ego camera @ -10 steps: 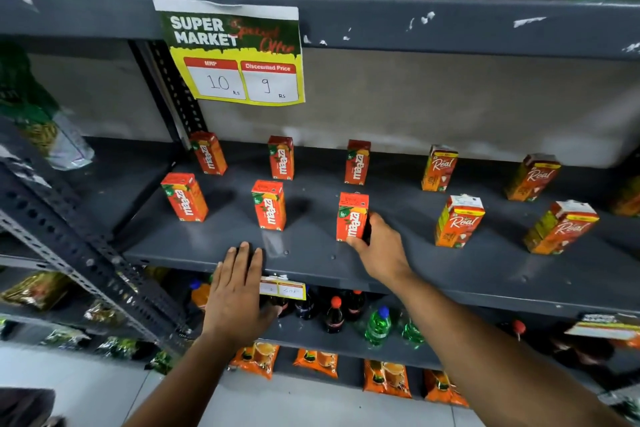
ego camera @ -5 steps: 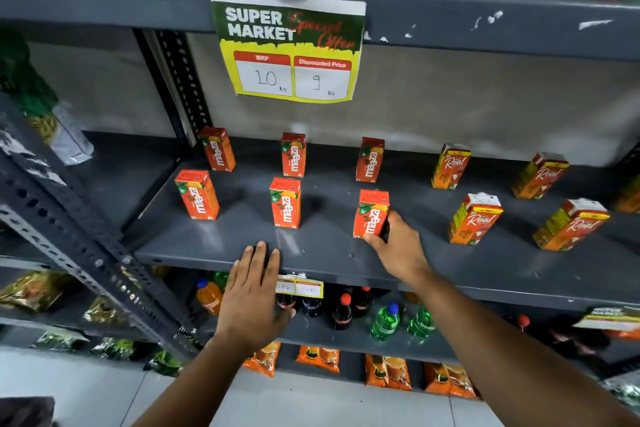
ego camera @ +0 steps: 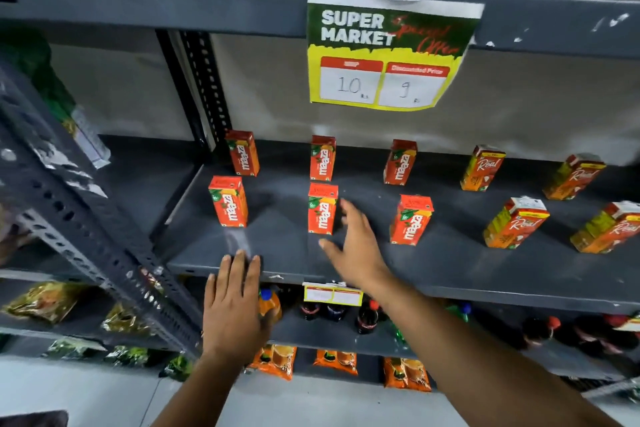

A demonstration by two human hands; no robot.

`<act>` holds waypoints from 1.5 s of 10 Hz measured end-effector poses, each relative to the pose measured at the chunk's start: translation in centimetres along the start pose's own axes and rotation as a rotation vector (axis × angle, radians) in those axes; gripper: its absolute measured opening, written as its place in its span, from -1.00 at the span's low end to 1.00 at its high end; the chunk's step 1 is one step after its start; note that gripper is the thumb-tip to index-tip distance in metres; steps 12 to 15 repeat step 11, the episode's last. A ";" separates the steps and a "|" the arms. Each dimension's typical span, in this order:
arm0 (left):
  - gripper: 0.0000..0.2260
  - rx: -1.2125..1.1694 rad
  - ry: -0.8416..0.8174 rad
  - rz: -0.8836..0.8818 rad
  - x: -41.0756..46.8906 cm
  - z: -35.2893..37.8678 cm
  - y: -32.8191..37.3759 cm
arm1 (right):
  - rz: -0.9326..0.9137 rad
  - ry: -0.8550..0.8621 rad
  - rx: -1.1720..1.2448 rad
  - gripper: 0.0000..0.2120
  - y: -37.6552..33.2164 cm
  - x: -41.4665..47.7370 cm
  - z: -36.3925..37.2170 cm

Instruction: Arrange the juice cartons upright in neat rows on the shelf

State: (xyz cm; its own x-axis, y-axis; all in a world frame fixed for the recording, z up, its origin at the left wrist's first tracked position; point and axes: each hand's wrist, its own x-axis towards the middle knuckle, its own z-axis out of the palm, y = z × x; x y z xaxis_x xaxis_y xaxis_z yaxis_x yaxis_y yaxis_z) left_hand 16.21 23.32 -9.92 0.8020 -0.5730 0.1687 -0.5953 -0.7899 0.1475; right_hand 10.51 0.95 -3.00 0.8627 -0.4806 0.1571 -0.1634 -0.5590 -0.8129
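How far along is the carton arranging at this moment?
Done: ten cartons stand upright in two rows on the shelf, six red Maaza cartons left, four Real cartons right. In hand: nothing; the right hand hovers open beside the middle front Maaza carton, the left hand rests on the shelf edge. Left: possibly squaring up; the camera distorts the Real cartons.

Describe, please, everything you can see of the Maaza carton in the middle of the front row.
The middle front Maaza carton is a small rectangular box, apparently printed card, orange-red with white lettering running up its face and a green patch near the top. It stands upright on the grey shelf, between two like cartons in its row. The right hand is open just beside it, blurred; whether a finger touches it cannot be told.
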 end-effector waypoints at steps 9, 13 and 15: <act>-0.15 -0.138 0.046 -0.007 -0.1 0.4 -0.2 | 0.162 -0.136 0.138 0.10 1.2 3.1 0.7; -0.14 -0.087 0.021 -0.012 -0.3 0.0 -0.2 | 0.053 -0.018 0.192 -0.03 1.5 0.5 0.8; -0.14 -0.087 0.021 -0.012 -0.3 0.0 -0.2 | 0.053 -0.018 0.192 -0.03 1.5 0.5 0.8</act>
